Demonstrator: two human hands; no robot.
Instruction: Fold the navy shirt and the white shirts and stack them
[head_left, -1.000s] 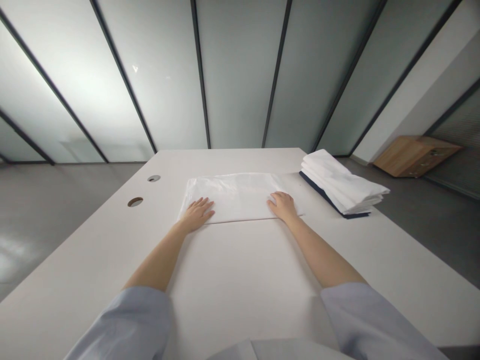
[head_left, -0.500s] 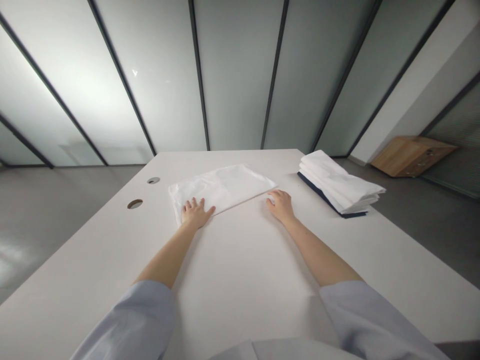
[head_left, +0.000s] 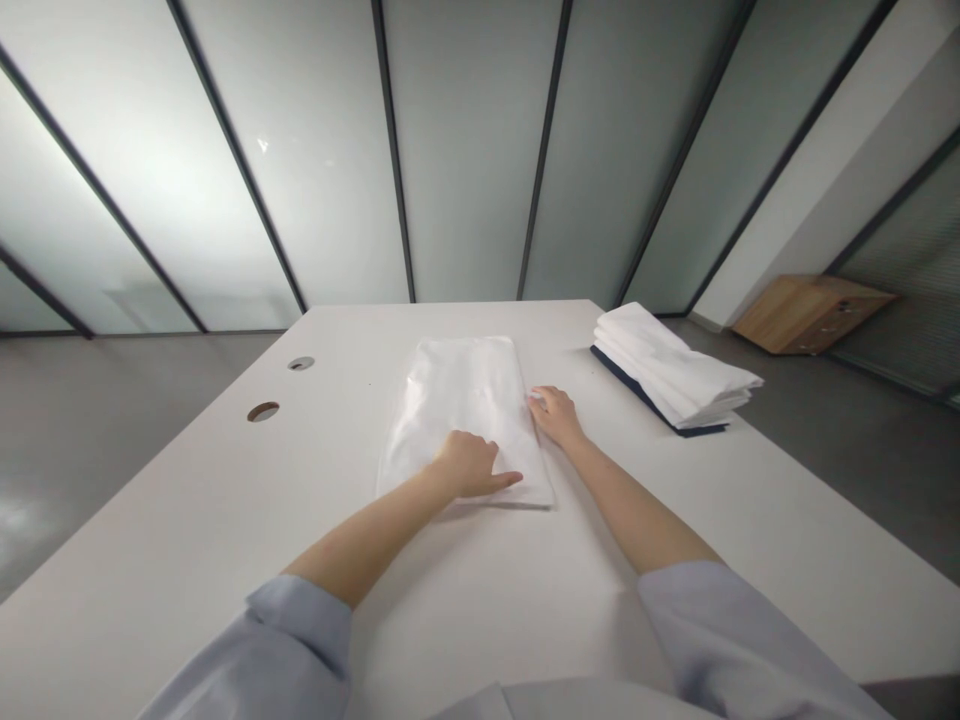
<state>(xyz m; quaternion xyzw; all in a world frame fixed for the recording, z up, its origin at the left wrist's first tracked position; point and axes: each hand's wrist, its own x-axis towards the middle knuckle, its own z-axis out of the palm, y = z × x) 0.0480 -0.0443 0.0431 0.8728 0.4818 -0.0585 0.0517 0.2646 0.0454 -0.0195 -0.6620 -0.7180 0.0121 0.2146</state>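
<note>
A flat, glossy white plastic packet (head_left: 480,385) lies on the white table in front of me, its long sides running away from me. What is inside the plastic cannot be told. My left hand (head_left: 472,465) rests on its near part, palm down, with the thumb stretched out to the right; the other fingers are partly hidden behind the back of the hand. Along the packet's right edge is my right hand (head_left: 555,412), fingers slightly bent and apart, holding nothing.
A stack of folded white cloths (head_left: 667,365) sits on a dark blue folded piece (head_left: 701,431) at the table's right edge. Two round holes pierce the table (head_left: 225,500) on the left. A wooden cabinet (head_left: 810,313) stands on the floor beyond, and frosted glass panels (head_left: 465,150) line the back.
The packet has turned from lying crosswise to lying lengthwise, its near edge now closer to me. My left hand has moved right and nearer with it. The right hand has hardly moved.
</note>
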